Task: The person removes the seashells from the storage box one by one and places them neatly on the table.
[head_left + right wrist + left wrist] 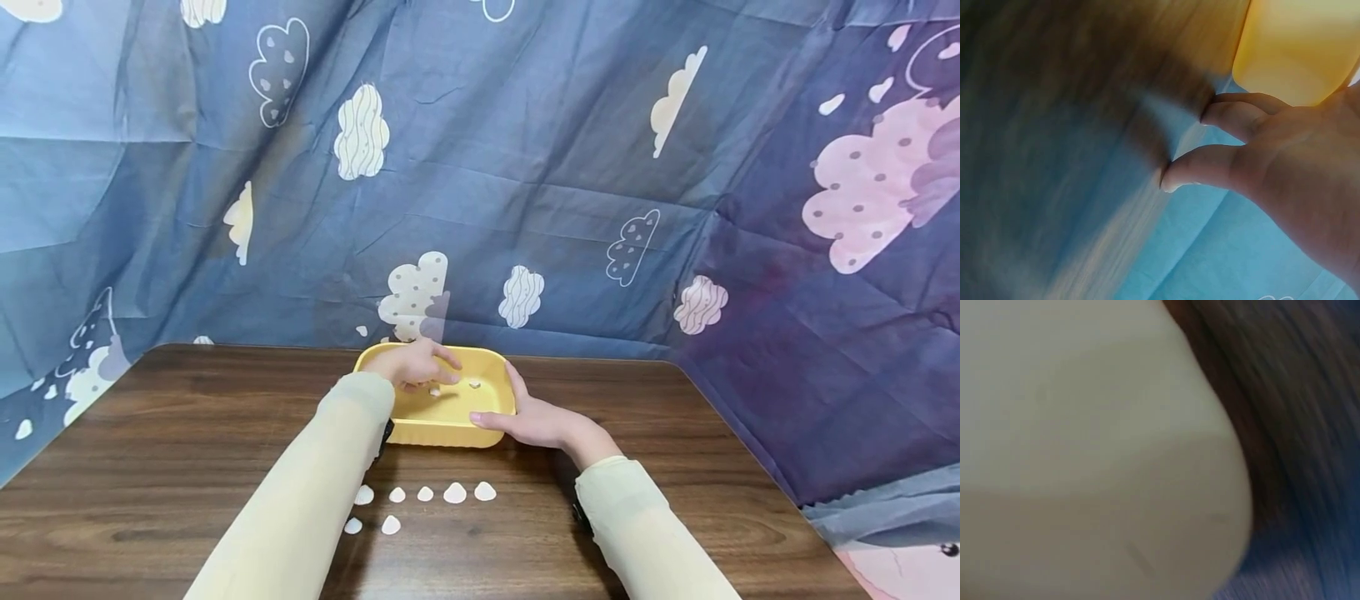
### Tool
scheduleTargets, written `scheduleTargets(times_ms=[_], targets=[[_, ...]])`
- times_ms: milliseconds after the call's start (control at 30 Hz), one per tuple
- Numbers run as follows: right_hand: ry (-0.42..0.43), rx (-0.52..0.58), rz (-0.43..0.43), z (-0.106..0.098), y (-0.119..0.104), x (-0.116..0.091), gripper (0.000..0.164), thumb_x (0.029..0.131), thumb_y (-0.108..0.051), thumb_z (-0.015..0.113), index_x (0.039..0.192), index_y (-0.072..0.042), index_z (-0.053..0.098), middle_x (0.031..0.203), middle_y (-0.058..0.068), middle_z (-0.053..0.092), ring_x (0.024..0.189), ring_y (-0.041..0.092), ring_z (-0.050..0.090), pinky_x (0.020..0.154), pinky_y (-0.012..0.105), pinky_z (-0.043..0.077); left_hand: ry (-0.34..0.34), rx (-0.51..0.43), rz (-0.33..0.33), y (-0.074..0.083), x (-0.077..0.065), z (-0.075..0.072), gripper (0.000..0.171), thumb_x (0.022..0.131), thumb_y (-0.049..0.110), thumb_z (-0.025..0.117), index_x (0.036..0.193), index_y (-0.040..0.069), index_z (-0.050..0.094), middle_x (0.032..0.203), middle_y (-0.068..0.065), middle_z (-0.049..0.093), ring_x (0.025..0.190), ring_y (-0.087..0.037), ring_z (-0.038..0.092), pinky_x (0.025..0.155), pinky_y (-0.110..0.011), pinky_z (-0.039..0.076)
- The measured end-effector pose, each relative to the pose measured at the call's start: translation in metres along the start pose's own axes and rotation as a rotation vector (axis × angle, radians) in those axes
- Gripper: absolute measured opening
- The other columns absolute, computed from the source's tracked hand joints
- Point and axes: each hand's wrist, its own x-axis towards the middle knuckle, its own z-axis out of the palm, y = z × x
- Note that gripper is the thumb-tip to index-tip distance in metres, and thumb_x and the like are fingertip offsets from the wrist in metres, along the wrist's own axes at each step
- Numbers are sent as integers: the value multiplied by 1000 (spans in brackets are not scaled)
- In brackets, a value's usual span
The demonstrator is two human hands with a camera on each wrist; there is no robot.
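A yellow rectangular plastic basket [446, 433] stands on the brown table. Down inside it, at the left, is my left hand [416, 363]; two of its fingers stretch out to the right, the others are partly hidden. Close below those fingers lies a small white seashell [435, 392], and another shell [475, 383] lies to the right on the basket floor. My right hand [536, 419] grips the basket's right end, thumb over the front rim. In the right wrist view, fingertips [1172, 182] of that hand reach the tabletop beside the basket. The left wrist view shows only a blurred pale surface.
Nearer the front, white shells lie in two rows, the back row including a shell [454, 493] and the front row a shell [391, 525]. My left sleeve [300, 492] partly covers their left side. Behind the table hangs a blue cloud-patterned cloth [480, 167].
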Motion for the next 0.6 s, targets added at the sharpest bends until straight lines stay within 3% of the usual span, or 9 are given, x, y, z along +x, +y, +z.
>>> scheduleTargets(times_ms=[133, 267, 333, 467, 600], targets=[[3, -4, -1, 0, 2, 0, 129, 89, -70, 71, 170, -19, -16, 162, 21, 44, 143, 26, 52, 125, 50, 37, -45, 153, 9, 7, 9, 4, 44, 104, 27, 68, 148, 22, 63, 69, 1, 51, 52, -12, 34, 56, -28, 31], [3, -12, 7, 1, 3, 0, 128, 89, -70, 71, 170, -20, -16, 160, 21, 46, 140, 26, 54, 124, 50, 38, -120, 317, 44, 13, 18, 9, 43, 106, 23, 65, 149, 25, 63, 109, -1, 64, 59, -12, 39, 60, -27, 34], [1, -20, 12, 2, 2, 0, 128, 89, -72, 70, 170, -21, -16, 161, 22, 46, 140, 26, 54, 124, 50, 38, -143, 368, 44, 14, 21, 11, 41, 106, 21, 64, 147, 25, 64, 110, 0, 64, 57, -10, 39, 60, -25, 34], [7, -29, 15, 2, 0, 0, 129, 89, -72, 70, 170, -22, -16, 164, 23, 43, 143, 29, 52, 125, 51, 36, -141, 399, 27, 16, 24, 12, 38, 104, 18, 67, 141, 24, 69, 85, 1, 57, 54, -9, 38, 56, -23, 32], [14, -31, 18, 0, 0, -1, 128, 89, -71, 71, 170, -22, -15, 162, 23, 43, 143, 30, 52, 125, 51, 37, -79, 368, 48, 17, 22, 11, 30, 99, 15, 73, 129, 18, 78, 93, 2, 68, 59, -10, 48, 58, -23, 40]])
